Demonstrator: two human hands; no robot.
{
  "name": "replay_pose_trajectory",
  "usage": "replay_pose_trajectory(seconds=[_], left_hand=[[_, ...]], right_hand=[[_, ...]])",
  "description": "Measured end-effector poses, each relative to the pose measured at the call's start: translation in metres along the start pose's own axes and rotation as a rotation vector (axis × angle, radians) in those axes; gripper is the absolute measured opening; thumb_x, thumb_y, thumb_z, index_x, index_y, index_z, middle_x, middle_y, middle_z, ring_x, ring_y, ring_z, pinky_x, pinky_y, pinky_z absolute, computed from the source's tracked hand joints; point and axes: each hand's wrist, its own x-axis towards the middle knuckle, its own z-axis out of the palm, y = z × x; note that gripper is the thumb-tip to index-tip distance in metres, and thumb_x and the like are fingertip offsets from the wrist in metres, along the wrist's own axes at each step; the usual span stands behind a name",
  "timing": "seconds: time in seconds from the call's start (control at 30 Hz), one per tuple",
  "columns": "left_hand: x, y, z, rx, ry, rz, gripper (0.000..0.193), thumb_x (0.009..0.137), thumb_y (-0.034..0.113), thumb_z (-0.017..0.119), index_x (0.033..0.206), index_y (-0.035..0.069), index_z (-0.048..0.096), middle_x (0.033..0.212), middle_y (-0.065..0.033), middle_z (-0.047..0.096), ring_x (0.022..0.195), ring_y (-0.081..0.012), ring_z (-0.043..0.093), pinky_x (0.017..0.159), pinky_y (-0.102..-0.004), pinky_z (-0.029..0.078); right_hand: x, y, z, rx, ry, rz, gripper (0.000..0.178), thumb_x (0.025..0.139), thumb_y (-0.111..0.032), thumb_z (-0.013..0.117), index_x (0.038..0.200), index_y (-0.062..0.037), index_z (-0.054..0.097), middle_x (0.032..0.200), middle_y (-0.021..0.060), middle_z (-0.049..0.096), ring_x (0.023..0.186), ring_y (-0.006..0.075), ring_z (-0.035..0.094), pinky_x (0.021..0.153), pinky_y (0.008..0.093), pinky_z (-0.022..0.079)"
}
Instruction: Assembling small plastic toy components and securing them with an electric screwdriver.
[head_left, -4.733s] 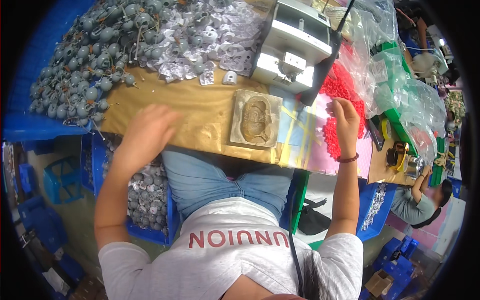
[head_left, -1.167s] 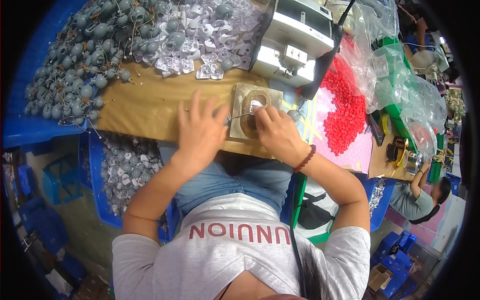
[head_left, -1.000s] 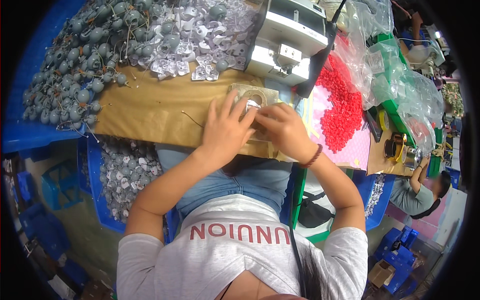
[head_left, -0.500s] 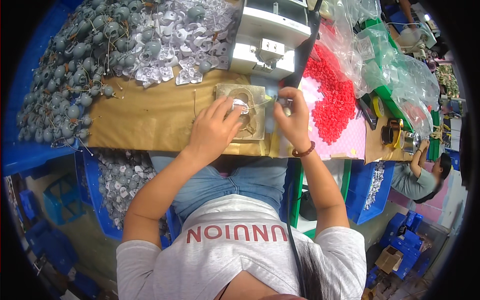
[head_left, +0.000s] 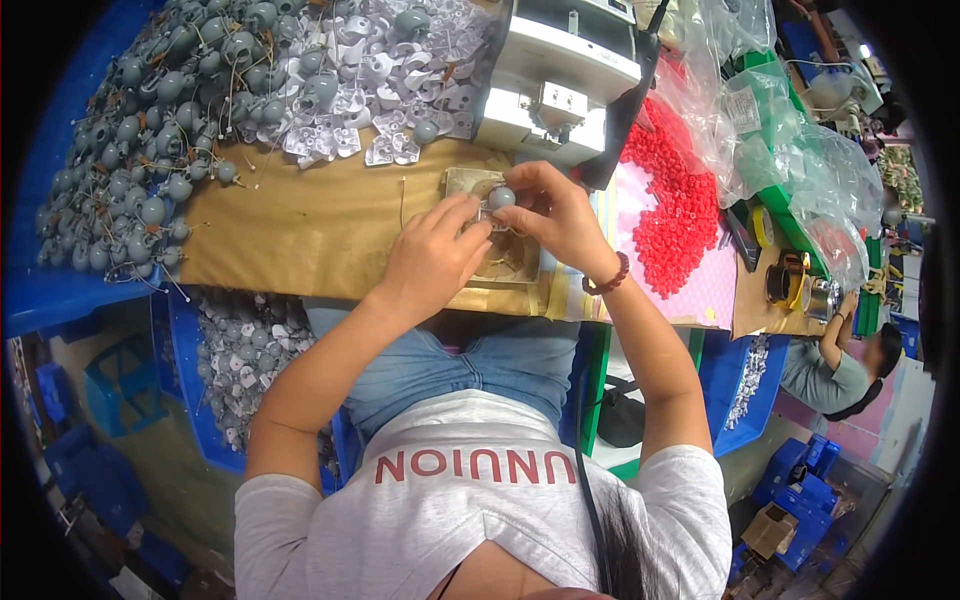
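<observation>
A shallow fixture block point(head_left: 518, 268) with a hollowed middle lies on the brown-covered table in front of me. My right hand point(head_left: 562, 215) pinches a grey ball-shaped part point(head_left: 502, 197) between thumb and fingers over the block. Beside it, my left hand point(head_left: 432, 248) has its fingers bent together and pressed on a small white plastic part point(head_left: 486, 214) in the hollow. The fingers cover most of the white part. Whether ball and white part touch, I cannot tell.
Grey ball parts with wires point(head_left: 150, 150) heap up at the left, white plastic parts point(head_left: 370, 60) behind. A white machine point(head_left: 565, 60) stands beyond the block. Red pieces point(head_left: 670, 200), clear bags point(head_left: 800, 150) and tape rolls point(head_left: 785, 282) lie right. A co-worker point(head_left: 835, 375) sits at far right.
My right hand has moved left from beside the block to over it, and the grey ball now shows in its fingers. The left hand stays at the white part.
</observation>
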Motion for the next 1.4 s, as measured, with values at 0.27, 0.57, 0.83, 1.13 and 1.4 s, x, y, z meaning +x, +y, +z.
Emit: replay_pose_trajectory(seconds=[0.27, 0.57, 0.83, 1.13, 1.4], left_hand=[[0.001, -0.001, 0.0, -0.001, 0.01, -0.011, 0.022, 0.082, 0.01, 0.072, 0.103, 0.005, 0.069, 0.118, -0.0141, 0.064, 0.116, -0.0324, 0.061, 0.092, -0.0421, 0.051], [0.003, 0.0, -0.001, 0.001, -0.004, -0.019, 0.019, 0.082, 0.01, 0.072, 0.1, 0.005, 0.069, 0.118, -0.0134, 0.064, 0.116, -0.0318, 0.061, 0.091, -0.0419, 0.051], [0.006, 0.001, -0.001, -0.023, 0.017, -0.037, 0.019, 0.082, 0.01, 0.071, 0.1, 0.005, 0.066, 0.112, -0.0128, 0.064, 0.107, -0.0311, 0.062, 0.087, -0.0417, 0.051], [0.025, 0.01, -0.004, -0.073, 0.026, -0.192, 0.037, 0.078, 0.012, 0.072, 0.113, 0.007, 0.062, 0.107, -0.0098, 0.063, 0.103, -0.0316, 0.058, 0.088, -0.0415, 0.048], [0.03, 0.004, -0.005, -0.027, -0.055, -0.166, 0.039, 0.076, 0.014, 0.073, 0.114, 0.009, 0.064, 0.105, -0.0083, 0.062, 0.102, -0.0297, 0.056, 0.089, -0.0402, 0.047]], right_hand=[[-0.014, 0.012, 0.024, -0.169, 0.314, -0.287, 0.032, 0.072, -0.014, 0.086, 0.094, -0.0049, 0.065, 0.091, 0.0061, 0.063, 0.081, 0.0224, 0.056, 0.07, 0.0333, 0.048], [-0.014, 0.002, 0.037, -0.351, 0.432, -0.226, 0.045, 0.07, -0.013, 0.085, 0.106, -0.0047, 0.06, 0.106, 0.0099, 0.06, 0.099, 0.0296, 0.049, 0.088, 0.0374, 0.04], [-0.014, 0.007, 0.048, -0.289, 0.527, -0.091, 0.07, 0.074, -0.02, 0.084, 0.132, -0.002, 0.049, 0.126, 0.0157, 0.054, 0.117, 0.0335, 0.046, 0.102, 0.0424, 0.034], [-0.016, 0.01, 0.041, -0.322, 0.471, -0.07, 0.082, 0.072, -0.025, 0.086, 0.139, -0.0035, 0.045, 0.132, 0.0168, 0.051, 0.122, 0.0359, 0.043, 0.104, 0.0459, 0.033], [-0.023, -0.001, 0.012, -0.358, 0.393, -0.269, 0.044, 0.072, -0.017, 0.083, 0.108, -0.0046, 0.062, 0.105, 0.0127, 0.059, 0.103, 0.0322, 0.052, 0.089, 0.0411, 0.042]])
